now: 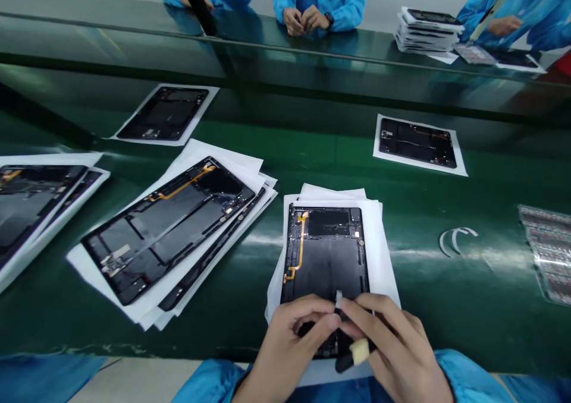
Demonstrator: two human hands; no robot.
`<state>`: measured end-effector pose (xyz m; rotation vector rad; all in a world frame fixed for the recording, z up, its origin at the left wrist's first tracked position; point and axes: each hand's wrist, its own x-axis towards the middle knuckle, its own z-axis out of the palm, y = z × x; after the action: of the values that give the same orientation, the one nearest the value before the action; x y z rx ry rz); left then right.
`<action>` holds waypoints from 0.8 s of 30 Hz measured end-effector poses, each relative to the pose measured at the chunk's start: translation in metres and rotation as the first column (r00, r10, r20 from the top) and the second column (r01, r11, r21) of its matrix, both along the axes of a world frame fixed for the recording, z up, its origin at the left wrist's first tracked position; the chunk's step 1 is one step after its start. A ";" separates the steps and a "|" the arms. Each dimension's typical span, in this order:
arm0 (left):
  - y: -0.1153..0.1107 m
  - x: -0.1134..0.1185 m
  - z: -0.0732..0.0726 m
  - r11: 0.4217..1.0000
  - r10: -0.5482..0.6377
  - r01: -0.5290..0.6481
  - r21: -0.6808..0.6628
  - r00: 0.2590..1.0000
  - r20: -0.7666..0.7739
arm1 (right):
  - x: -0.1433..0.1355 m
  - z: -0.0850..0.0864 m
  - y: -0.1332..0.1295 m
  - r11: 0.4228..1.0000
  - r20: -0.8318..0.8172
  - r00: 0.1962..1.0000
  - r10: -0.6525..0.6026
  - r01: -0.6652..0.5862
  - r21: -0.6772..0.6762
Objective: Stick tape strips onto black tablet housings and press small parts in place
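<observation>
In front of me an open black tablet housing [328, 254] lies on white sheets [381, 260], with an orange flex cable [301, 242] along its left side. My left hand [294, 337] rests over the lower part of the housing, thumb and index finger pinched together; what they grip is hidden. My right hand [392, 343] is closed around a black tool with a yellow band [360, 352], its kind unclear. A small grey strip [339, 299] stands up between the fingertips of both hands, by the right index finger.
To the left are stacked tablet housings [169, 230] on white paper. Single housings lie farther back at left [165, 113] and right [417, 143]. Curved white strips [455, 241] and a clear tray [551, 251] sit right. Co-workers' hands [307, 20] show across the bench.
</observation>
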<state>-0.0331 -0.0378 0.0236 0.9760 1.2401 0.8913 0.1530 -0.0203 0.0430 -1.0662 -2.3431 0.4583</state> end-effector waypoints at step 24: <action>-0.001 0.000 -0.001 0.639 0.145 0.484 0.598 0.688 -0.711 | 0.013 0.000 0.003 0.997 0.153 0.988 -0.021 0.008 0.083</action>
<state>-0.0332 -0.0392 0.0224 2.2927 1.3496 0.8957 0.1660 -0.0172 0.0431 -1.1140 -2.4634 0.2801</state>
